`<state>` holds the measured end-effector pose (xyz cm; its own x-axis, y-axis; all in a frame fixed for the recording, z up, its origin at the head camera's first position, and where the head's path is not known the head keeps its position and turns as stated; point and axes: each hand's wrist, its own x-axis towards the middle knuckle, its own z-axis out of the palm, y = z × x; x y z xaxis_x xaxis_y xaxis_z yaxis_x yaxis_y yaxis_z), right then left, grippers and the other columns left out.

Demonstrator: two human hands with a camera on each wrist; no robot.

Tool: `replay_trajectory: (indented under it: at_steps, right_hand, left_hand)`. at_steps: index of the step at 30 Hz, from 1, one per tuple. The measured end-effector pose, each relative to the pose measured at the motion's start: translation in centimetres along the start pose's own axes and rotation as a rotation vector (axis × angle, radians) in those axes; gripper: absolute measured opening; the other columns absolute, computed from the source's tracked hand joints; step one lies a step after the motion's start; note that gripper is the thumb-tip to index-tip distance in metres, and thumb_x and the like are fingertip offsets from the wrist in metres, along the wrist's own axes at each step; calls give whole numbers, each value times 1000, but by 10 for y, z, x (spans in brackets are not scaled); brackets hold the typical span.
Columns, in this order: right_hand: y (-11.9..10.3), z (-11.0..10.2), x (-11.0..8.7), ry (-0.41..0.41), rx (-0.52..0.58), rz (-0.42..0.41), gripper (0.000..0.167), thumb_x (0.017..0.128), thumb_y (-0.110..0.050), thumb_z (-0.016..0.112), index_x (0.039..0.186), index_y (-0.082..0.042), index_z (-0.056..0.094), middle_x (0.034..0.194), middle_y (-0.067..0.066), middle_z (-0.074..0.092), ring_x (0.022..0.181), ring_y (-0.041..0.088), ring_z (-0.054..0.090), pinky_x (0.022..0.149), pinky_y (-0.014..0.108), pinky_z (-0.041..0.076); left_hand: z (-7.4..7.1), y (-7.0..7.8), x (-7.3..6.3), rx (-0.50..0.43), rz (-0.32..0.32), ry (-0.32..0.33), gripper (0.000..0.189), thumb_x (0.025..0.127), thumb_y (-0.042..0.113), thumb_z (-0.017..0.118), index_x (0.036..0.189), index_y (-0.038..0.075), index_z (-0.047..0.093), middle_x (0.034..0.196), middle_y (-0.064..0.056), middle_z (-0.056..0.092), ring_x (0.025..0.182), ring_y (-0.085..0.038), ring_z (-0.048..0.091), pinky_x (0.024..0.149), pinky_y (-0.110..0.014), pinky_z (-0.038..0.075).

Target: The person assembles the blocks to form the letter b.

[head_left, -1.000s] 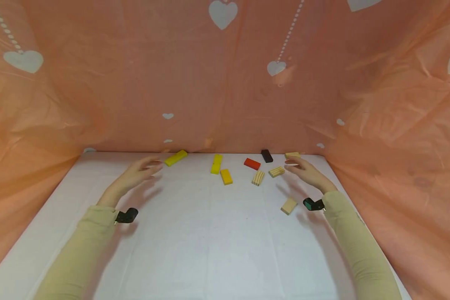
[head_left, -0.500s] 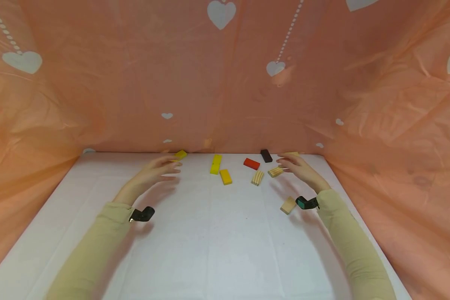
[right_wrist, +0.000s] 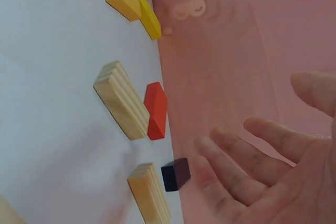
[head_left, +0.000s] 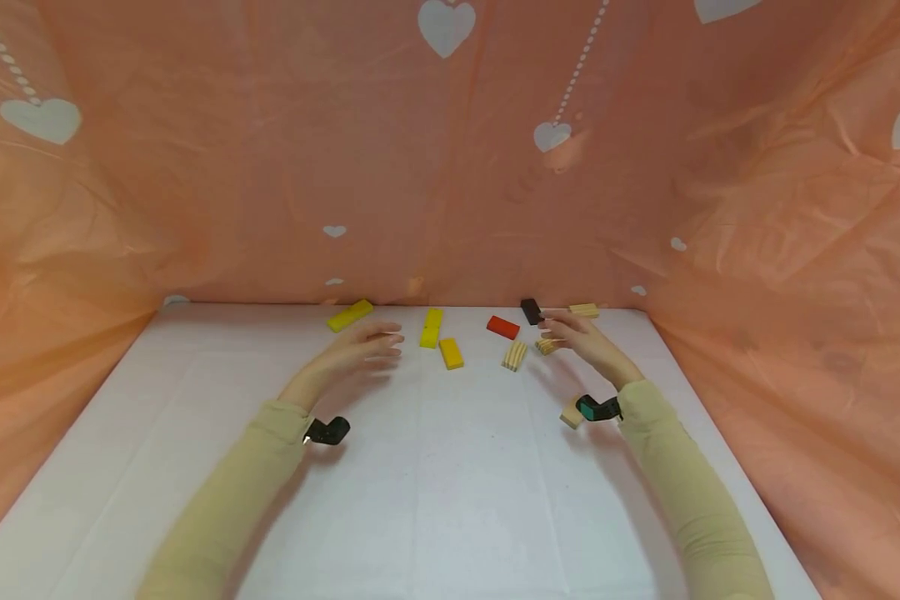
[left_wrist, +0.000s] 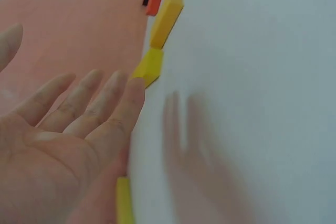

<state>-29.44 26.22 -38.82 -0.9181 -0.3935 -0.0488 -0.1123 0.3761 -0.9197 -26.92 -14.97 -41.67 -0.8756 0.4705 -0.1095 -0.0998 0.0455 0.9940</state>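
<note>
My left hand [head_left: 352, 354], held in the air with fingers spread and slightly bent, holds nothing. A bright yellow block [head_left: 431, 327] lies just beyond its fingertips, and a darker yellow block [head_left: 452, 353] to the right. Another yellow block [head_left: 350, 315] rests behind the hand. On the other side my right hand [head_left: 588, 343] hovers with loose, bare fingers. Its fingertips overlap a striped wooden block [head_left: 546, 346] in the head view, near a black block [head_left: 531, 312]. A red block [right_wrist: 156, 109] and a second striped wooden block [right_wrist: 122, 100] lie to its left.
One wooden block [head_left: 583, 310] lies by the back wall, and a plain wooden block [head_left: 571, 414] is partly hidden under the right wrist camera [head_left: 597, 408]. Orange sheeting [head_left: 450, 183] with hearts encloses the white table [head_left: 450, 500] at the back and sides.
My left hand has moved right, from left of the far yellow block to near the middle yellow ones. My right hand has shifted left, uncovering the rear wooden block. The blocks stay put.
</note>
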Motion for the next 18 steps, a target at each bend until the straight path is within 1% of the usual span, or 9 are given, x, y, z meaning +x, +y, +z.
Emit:
replay_trajectory:
  at_steps: [2, 5, 8, 12, 16, 18]
  right_hand:
    - [1, 3, 1, -7, -5, 0, 50, 104, -24, 42, 143, 7, 33, 138, 33, 40, 124, 43, 44, 107, 54, 35]
    - [3, 7, 4, -12, -10, 9, 50, 104, -23, 41, 142, 8, 33, 137, 33, 41, 123, 44, 45, 107, 55, 35]
    - [5, 10, 7, -11, -12, 18, 51, 104, -23, 41, 142, 9, 33, 137, 33, 42, 124, 45, 44, 107, 55, 34]
    - [8, 14, 9, -4, 1, 40, 52, 104, -26, 41, 142, 9, 33, 138, 32, 42, 125, 44, 43, 108, 55, 33]
    - [12, 17, 11, -8, 19, 49, 53, 104, -27, 41, 142, 9, 33, 138, 32, 41, 125, 45, 42, 109, 55, 32]
    - [14, 18, 12, -12, 22, 46, 52, 104, -26, 42, 142, 9, 33, 138, 32, 41, 126, 45, 42, 109, 55, 31]
  left_hand:
    - [5, -5, 4, -12, -6, -15, 53, 98, 15, 56, 144, -1, 34, 146, -22, 36, 127, -42, 42, 107, -52, 36]
    - [13, -12, 12, -21, -21, -15, 52, 98, 16, 56, 143, 0, 36, 144, -22, 38, 125, -40, 45, 106, -48, 39]
    - [20, -15, 19, -9, -33, -1, 56, 96, 21, 60, 142, -1, 37, 141, -22, 41, 123, -37, 48, 103, -44, 43]
    - [28, -17, 25, -2, -56, 13, 63, 93, 26, 64, 143, 0, 36, 141, -20, 42, 123, -34, 49, 102, -42, 45]
    - [35, -19, 31, -30, -79, 18, 58, 95, 23, 62, 142, 1, 36, 142, -17, 42, 125, -33, 47, 103, -41, 44]
    - [39, -20, 34, -44, -77, 14, 55, 96, 19, 60, 142, 1, 36, 142, -18, 41, 126, -33, 46, 103, -41, 43]
